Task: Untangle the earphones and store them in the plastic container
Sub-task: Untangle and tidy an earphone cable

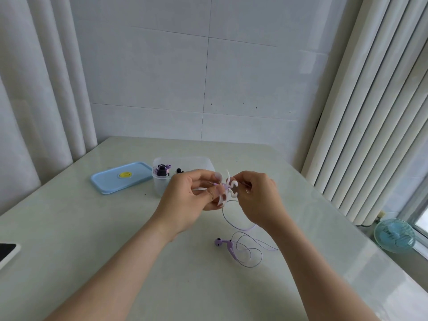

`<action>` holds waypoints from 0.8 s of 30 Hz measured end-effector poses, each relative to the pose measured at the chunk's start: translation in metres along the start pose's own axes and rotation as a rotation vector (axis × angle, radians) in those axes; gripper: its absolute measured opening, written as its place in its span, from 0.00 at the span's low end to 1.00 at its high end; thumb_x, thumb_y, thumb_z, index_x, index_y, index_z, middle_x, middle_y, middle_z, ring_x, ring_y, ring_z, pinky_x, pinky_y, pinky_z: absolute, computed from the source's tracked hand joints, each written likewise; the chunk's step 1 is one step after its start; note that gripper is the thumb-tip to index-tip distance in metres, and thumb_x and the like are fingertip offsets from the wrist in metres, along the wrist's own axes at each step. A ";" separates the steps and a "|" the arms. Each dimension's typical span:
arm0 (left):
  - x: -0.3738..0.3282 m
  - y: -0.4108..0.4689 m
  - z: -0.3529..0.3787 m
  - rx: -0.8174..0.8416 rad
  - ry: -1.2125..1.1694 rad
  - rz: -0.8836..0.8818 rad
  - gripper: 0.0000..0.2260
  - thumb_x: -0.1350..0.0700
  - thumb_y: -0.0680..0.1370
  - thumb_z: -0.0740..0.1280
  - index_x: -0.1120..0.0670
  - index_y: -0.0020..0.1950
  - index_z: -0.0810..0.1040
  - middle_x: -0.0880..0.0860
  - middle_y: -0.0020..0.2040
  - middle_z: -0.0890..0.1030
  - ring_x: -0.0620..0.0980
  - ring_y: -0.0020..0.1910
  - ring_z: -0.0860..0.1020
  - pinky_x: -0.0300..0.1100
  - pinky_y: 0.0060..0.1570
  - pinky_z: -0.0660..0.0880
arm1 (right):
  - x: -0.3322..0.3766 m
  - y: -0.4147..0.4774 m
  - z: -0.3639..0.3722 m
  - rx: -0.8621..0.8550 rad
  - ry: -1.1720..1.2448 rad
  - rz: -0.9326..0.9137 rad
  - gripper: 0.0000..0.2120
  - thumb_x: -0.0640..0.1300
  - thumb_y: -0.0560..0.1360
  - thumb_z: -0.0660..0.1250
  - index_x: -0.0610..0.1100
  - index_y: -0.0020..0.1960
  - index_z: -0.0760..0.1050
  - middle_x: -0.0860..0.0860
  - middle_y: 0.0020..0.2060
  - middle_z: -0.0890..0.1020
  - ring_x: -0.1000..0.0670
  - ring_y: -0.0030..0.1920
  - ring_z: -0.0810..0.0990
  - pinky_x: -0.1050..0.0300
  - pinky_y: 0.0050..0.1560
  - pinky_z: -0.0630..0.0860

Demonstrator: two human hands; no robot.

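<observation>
Pale glossy table pushed into a corner, with a white tiled wall behind it. White pleated curtains hang on both sides, one on the left and one on the right. There's a little light-blue fan past the table's right edge, just beside a window. A white-edged device with a dark screen lies at the table's left edge, cut off by the frame.

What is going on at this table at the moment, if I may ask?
A person is working on the purple earphones above the table. The left hand pinches their bunched cable, and the right hand pinches what looks like a white twist tie on it. The earbuds and loose loops lie on the table. The plastic container stands open behind, with its blue lid beside it.
</observation>
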State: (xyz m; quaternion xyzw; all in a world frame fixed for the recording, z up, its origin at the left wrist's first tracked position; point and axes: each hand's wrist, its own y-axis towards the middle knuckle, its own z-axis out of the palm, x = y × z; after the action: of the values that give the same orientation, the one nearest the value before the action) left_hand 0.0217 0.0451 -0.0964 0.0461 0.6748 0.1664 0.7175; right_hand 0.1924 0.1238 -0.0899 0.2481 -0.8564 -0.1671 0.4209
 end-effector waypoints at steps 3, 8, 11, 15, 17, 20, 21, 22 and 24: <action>-0.002 0.002 -0.001 -0.077 -0.060 -0.004 0.09 0.63 0.79 0.74 0.59 0.58 0.84 0.59 0.48 0.88 0.54 0.47 0.88 0.46 0.48 0.85 | 0.003 -0.003 0.002 0.036 -0.005 -0.043 0.21 0.42 0.80 0.70 0.48 0.31 0.67 0.55 0.23 0.66 0.51 0.30 0.61 0.61 0.30 0.59; 0.001 0.005 -0.006 -0.159 -0.046 -0.020 0.08 0.59 0.80 0.74 0.56 0.59 0.84 0.55 0.49 0.89 0.54 0.51 0.88 0.46 0.55 0.84 | 0.012 -0.009 0.003 0.244 0.135 0.001 0.15 0.49 0.84 0.66 0.50 0.40 0.84 0.55 0.25 0.68 0.51 0.29 0.62 0.57 0.32 0.62; -0.001 0.005 -0.006 -0.241 -0.094 -0.046 0.07 0.57 0.81 0.74 0.56 0.58 0.85 0.53 0.48 0.89 0.50 0.48 0.87 0.45 0.50 0.85 | 0.022 -0.013 0.001 0.359 0.184 0.006 0.12 0.44 0.83 0.65 0.47 0.47 0.86 0.47 0.33 0.82 0.52 0.27 0.70 0.58 0.31 0.69; 0.000 0.005 -0.005 -0.348 -0.122 -0.063 0.05 0.57 0.80 0.75 0.56 0.54 0.86 0.53 0.45 0.89 0.48 0.41 0.87 0.43 0.43 0.85 | 0.032 -0.021 0.001 0.440 0.146 -0.050 0.11 0.43 0.83 0.66 0.44 0.49 0.87 0.43 0.32 0.82 0.58 0.26 0.72 0.65 0.33 0.69; 0.001 0.005 -0.004 -0.377 -0.102 -0.057 0.03 0.56 0.80 0.75 0.55 0.52 0.86 0.52 0.45 0.89 0.47 0.40 0.86 0.41 0.41 0.84 | 0.034 -0.022 0.001 0.462 0.153 -0.070 0.11 0.44 0.82 0.67 0.44 0.47 0.87 0.43 0.31 0.82 0.56 0.27 0.73 0.63 0.34 0.71; 0.002 0.004 -0.003 -0.389 -0.089 -0.041 0.02 0.57 0.80 0.75 0.54 0.51 0.85 0.51 0.43 0.89 0.47 0.40 0.86 0.40 0.39 0.83 | 0.034 -0.022 0.000 0.473 0.213 -0.090 0.11 0.45 0.82 0.68 0.44 0.45 0.86 0.40 0.30 0.79 0.46 0.29 0.73 0.57 0.35 0.71; 0.002 0.003 -0.004 -0.380 -0.065 -0.033 0.02 0.58 0.80 0.75 0.54 0.51 0.85 0.51 0.43 0.88 0.48 0.40 0.86 0.42 0.40 0.84 | 0.035 -0.022 -0.001 0.468 0.243 -0.089 0.11 0.44 0.82 0.68 0.44 0.45 0.87 0.39 0.30 0.78 0.43 0.30 0.72 0.55 0.35 0.71; 0.003 0.004 -0.005 -0.361 -0.020 -0.019 0.02 0.59 0.80 0.75 0.54 0.52 0.85 0.51 0.44 0.88 0.49 0.41 0.87 0.44 0.41 0.85 | 0.036 -0.022 -0.001 0.452 0.278 -0.080 0.11 0.44 0.81 0.69 0.44 0.44 0.87 0.38 0.30 0.78 0.42 0.30 0.71 0.54 0.35 0.69; 0.004 0.004 -0.007 -0.299 0.053 -0.002 0.04 0.61 0.80 0.75 0.54 0.54 0.85 0.52 0.47 0.88 0.52 0.43 0.87 0.47 0.44 0.86 | 0.037 -0.020 -0.003 0.374 0.344 -0.051 0.12 0.44 0.81 0.69 0.43 0.42 0.86 0.40 0.28 0.76 0.46 0.30 0.68 0.52 0.34 0.66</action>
State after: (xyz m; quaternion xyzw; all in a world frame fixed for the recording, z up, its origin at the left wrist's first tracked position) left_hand 0.0140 0.0489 -0.0996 -0.0664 0.6614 0.2655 0.6983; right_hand 0.1811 0.0869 -0.0746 0.3678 -0.7818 0.0284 0.5027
